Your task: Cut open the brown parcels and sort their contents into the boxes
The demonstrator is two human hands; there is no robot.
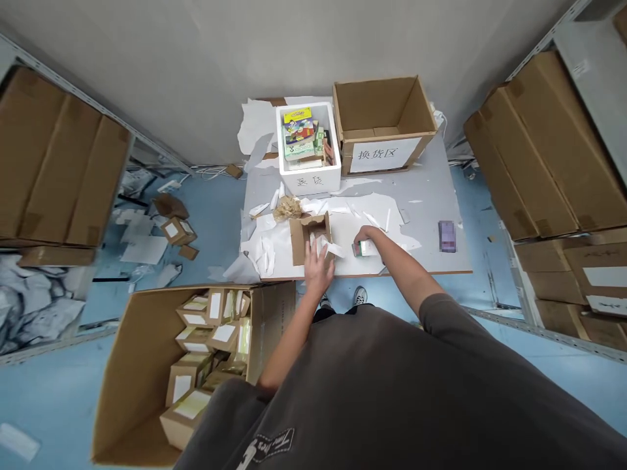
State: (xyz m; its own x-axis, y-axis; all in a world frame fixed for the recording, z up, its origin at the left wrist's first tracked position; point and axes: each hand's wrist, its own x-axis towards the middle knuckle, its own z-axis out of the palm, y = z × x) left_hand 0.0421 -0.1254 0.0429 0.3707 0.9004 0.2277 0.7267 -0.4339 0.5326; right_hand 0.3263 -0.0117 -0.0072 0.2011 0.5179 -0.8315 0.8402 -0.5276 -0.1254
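My left hand (pixel 317 269) is at the front of a small open cardboard box (pixel 298 243), its fingers closed on crumpled white paper (pixel 335 249) that sticks out over the box's edge. To the right, my right hand (pixel 370 235) reaches down over a small white box with a green and dark end (pixel 363 249) and grips it from above, at the table surface. The palm side of both hands is hidden. A wad of brown paper (pixel 288 208) lies just behind the cardboard box, among scattered white paper scraps (pixel 267 251).
At the back of the table (pixel 426 202) stand a white foam box (pixel 311 183) holding colourful packages and a large open carton (pixel 386 156). A purple phone-like item (pixel 447 236) lies right. A big carton (pixel 132 385) of taped parcels is at lower left; shelves flank both sides.
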